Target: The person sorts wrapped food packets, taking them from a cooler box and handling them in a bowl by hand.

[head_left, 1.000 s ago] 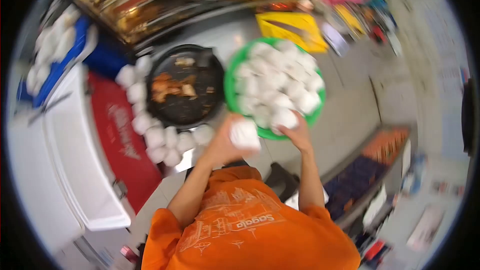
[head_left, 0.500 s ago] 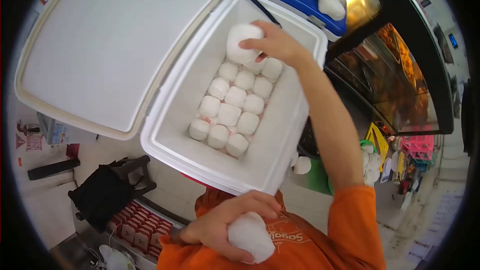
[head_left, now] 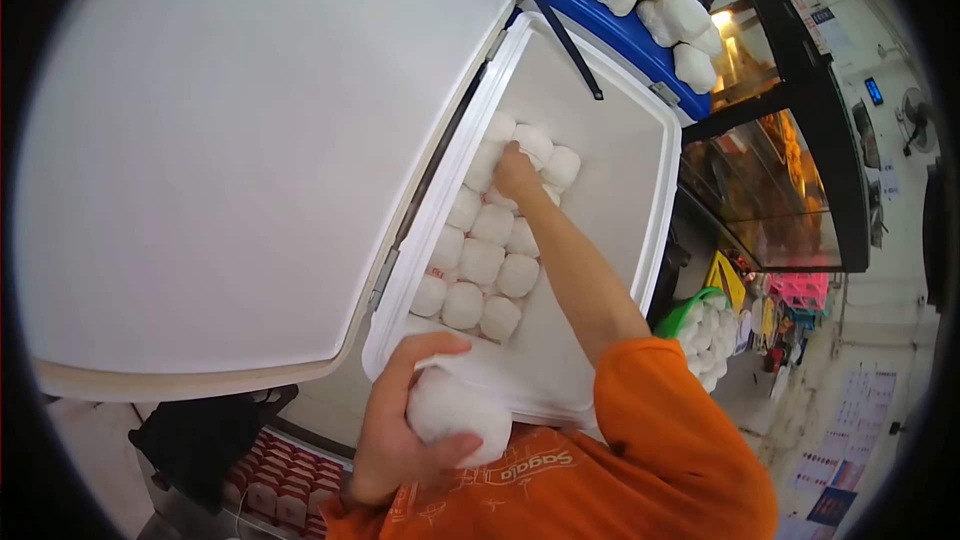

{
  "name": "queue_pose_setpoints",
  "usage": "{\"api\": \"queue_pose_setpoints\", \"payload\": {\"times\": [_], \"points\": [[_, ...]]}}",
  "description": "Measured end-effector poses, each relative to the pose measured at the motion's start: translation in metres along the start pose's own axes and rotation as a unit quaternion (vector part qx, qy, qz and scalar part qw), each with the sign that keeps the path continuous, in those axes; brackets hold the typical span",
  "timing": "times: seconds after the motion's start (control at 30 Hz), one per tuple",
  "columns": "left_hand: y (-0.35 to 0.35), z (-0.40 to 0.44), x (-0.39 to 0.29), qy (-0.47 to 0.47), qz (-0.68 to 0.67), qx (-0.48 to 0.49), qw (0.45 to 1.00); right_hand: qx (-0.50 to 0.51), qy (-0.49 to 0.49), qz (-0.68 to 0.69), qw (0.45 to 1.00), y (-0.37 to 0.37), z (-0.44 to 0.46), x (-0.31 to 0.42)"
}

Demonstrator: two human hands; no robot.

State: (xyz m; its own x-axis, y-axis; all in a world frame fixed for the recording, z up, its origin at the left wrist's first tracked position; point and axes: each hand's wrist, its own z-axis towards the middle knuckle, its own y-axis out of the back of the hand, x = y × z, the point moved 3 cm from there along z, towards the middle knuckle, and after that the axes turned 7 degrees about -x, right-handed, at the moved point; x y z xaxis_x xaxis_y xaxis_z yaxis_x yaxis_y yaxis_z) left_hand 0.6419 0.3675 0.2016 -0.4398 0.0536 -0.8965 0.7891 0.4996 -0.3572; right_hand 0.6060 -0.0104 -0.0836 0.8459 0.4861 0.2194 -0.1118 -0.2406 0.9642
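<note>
My left hand [head_left: 395,430] is closed round a white, rounded wrapped bundle [head_left: 458,416], held in front of my orange shirt at the cooler's near end. Inside the open white cooler box [head_left: 610,270], my right hand [head_left: 516,174] reaches down toward the far end. Its fingers are partly hidden, bent against a white wrapped bundle [head_left: 484,166] on their left. More such bundles [head_left: 482,261] sit in rows on the cooler floor, several of them piled higher at the far end. What is inside the wrapping cannot be seen.
The cooler's lid [head_left: 230,150] stands open on the left, with a black strap [head_left: 555,25] at the far corner. More bundles lie on a blue lid [head_left: 600,10] behind. A lit glass display case [head_left: 770,170] and a green basket [head_left: 690,312] of white bundles are at right.
My right hand has lowered a bundle deeper into the cooler's far end. My left hand, still gripping its bundle, has moved up and left toward the near rim. The view has shifted.
</note>
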Motion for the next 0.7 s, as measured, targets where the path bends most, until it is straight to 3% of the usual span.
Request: {"api": "queue_pose_setpoints", "payload": {"times": [0.03,0.1,0.13,0.17,0.2,0.27,0.33,0.37,0.43,0.5,0.63,0.7], "points": [[-0.003,0.009,-0.002,-0.003,0.008,-0.020,1.000,0.047,0.034,-0.025,0.998,0.009,-0.004,0.000],[-0.009,0.029,-0.001,-0.008,0.022,-0.056,0.998,0.139,0.098,-0.074,0.983,0.105,-0.041,0.038],[-0.014,0.040,0.000,-0.032,0.031,-0.073,0.996,0.248,0.034,0.124,0.960,0.161,-0.081,0.063],[-0.020,0.050,0.001,-0.055,0.039,-0.092,0.993,0.359,-0.040,0.311,0.879,0.200,-0.121,0.079],[-0.023,0.061,0.002,-0.083,0.046,-0.113,0.989,0.396,0.030,0.402,0.825,0.218,-0.156,0.086],[-0.028,0.078,0.002,-0.153,0.162,-0.078,0.972,0.374,0.094,0.488,0.783,0.226,-0.197,0.086],[-0.034,0.085,0.010,-0.187,0.236,-0.051,0.952,0.272,0.076,0.489,0.825,0.221,-0.212,0.082],[-0.036,0.086,0.015,-0.199,0.268,-0.029,0.942,0.224,0.031,0.478,0.849,0.207,-0.201,0.069],[-0.038,0.080,0.013,-0.195,0.300,-0.004,0.934,0.228,-0.136,0.582,0.769,0.179,-0.172,0.050],[-0.039,0.072,0.008,-0.184,0.314,0.051,0.930,0.164,-0.153,0.445,0.867,0.149,-0.120,0.022],[-0.028,0.042,-0.005,-0.146,0.320,0.175,0.920,0.089,-0.314,0.466,0.822,0.051,-0.061,-0.034],[-0.020,0.032,-0.005,-0.150,0.313,0.199,0.916,0.043,-0.334,0.460,0.821,0.026,-0.053,-0.045]]}}
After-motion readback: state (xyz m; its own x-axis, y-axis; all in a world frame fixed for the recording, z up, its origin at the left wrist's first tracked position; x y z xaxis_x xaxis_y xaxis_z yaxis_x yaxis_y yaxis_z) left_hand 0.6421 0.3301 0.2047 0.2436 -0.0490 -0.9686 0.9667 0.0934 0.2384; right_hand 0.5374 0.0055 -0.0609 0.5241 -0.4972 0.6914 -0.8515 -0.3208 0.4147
